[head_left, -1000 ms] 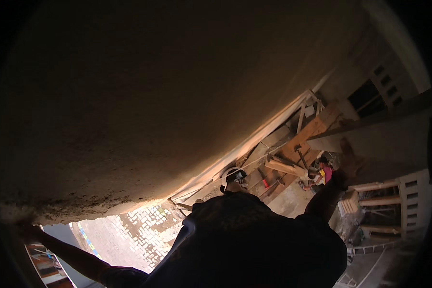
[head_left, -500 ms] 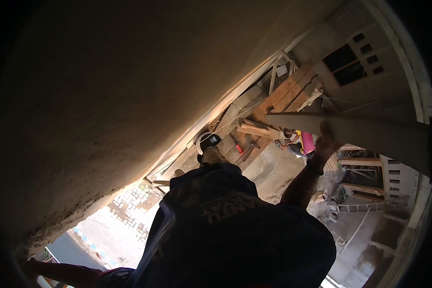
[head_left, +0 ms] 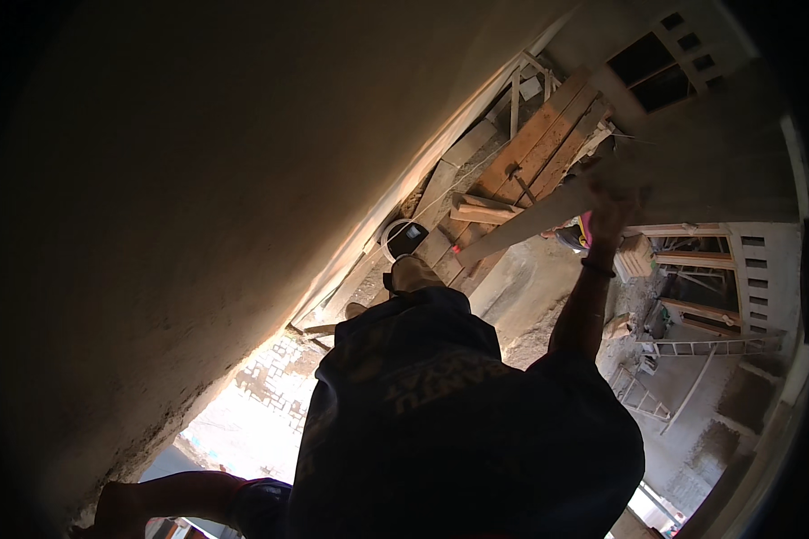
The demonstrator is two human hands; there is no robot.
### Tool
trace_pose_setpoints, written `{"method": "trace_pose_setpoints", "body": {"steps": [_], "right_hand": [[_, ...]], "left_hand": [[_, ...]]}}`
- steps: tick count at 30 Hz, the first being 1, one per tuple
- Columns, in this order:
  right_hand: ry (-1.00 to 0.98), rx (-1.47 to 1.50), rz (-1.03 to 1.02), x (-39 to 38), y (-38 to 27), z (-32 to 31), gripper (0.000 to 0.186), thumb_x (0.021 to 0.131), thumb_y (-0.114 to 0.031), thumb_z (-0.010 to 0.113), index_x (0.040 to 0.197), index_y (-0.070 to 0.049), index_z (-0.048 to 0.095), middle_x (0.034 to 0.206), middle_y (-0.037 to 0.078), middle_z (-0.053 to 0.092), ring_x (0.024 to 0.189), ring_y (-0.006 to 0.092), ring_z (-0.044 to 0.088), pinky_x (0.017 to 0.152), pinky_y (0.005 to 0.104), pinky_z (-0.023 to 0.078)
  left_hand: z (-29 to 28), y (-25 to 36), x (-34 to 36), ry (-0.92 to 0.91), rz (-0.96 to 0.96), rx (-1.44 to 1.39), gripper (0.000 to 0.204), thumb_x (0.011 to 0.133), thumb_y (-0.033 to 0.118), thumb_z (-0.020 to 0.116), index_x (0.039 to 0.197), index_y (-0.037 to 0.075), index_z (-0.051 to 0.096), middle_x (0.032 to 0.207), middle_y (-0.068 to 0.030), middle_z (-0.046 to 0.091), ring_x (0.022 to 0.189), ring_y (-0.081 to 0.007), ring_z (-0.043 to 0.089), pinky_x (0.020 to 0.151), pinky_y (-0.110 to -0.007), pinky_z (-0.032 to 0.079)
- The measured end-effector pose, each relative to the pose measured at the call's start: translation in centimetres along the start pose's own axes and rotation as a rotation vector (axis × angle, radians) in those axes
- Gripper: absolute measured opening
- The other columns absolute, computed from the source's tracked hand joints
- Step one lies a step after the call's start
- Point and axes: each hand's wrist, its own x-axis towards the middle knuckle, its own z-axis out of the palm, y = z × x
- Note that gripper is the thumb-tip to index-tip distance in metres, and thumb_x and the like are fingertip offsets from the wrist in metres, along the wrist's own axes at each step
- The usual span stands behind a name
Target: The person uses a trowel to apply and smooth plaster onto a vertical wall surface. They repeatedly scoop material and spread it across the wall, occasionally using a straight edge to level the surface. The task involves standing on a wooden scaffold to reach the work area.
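Head view: a long grey board (head_left: 541, 217) crosses behind the blurred right grip (head_left: 612, 214); whether that or the shadowed left grip (head_left: 108, 514) is clamped, I cannot tell.

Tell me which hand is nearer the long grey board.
Right. The right hand is at the board, though blur hides its grip; the left hand is well away, at lower left beside the wall.
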Motion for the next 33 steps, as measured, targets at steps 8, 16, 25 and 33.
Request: {"method": "trace_pose_setpoints", "body": {"steps": [8, 16, 25, 33], "right_hand": [[0.078, 0.308, 0.464, 1.5, 3.5, 6.4, 0.048, 0.062, -0.008, 0.079, 0.104, 0.001, 0.057, 0.097, 0.008, 0.062, 0.087, 0.0177, 0.058, 0.079, 0.0322, 0.047], [0.065, 0.476, 0.51, 8.4, 12.2, 7.8, 0.045, 0.064, -0.008, 0.077, 0.104, 0.001, 0.058, 0.094, 0.007, 0.063, 0.083, 0.0172, 0.059, 0.076, 0.0296, 0.047], [-0.208, 0.279, 0.575, 11.6, 23.9, 11.9, 0.039, 0.063, -0.011, 0.075, 0.098, 0.0, 0.062, 0.09, 0.007, 0.066, 0.081, 0.017, 0.061, 0.075, 0.0305, 0.047], [-0.384, -0.086, 0.63, 13.0, 32.5, 16.0, 0.054, 0.058, -0.024, 0.079, 0.103, 0.0, 0.061, 0.096, 0.017, 0.067, 0.089, 0.0297, 0.065, 0.079, 0.0383, 0.049]], "left_hand": [[10.2, 17.8, -4.1, -0.661, 0.125, -0.032, 0.062, 0.09, 0.048, 0.049, 0.132, 0.004, 0.039, 0.135, -0.0215, 0.038, 0.124, -0.0377, 0.035, 0.098, -0.05, 0.03], [13.1, 19.0, -5.8, -0.725, 0.276, 0.221, 0.081, 0.089, 0.055, 0.046, 0.139, -0.004, 0.022, 0.145, -0.0237, 0.02, 0.132, -0.05, 0.011, 0.096, -0.066, 0.014], [13.6, 20.8, -4.7, -0.812, 0.205, 0.228, 0.077, 0.095, 0.051, 0.029, 0.141, -0.007, 0.008, 0.142, -0.0376, 0.0, 0.129, -0.0557, 0.004, 0.1, -0.066, 0.007], [13.8, 21.4, -4.8, -0.832, 0.244, 0.309, 0.077, 0.095, 0.051, 0.026, 0.142, -0.005, 0.002, 0.142, -0.0375, 0.0, 0.127, -0.0577, 0.006, 0.1, -0.067, 0.008]]}}
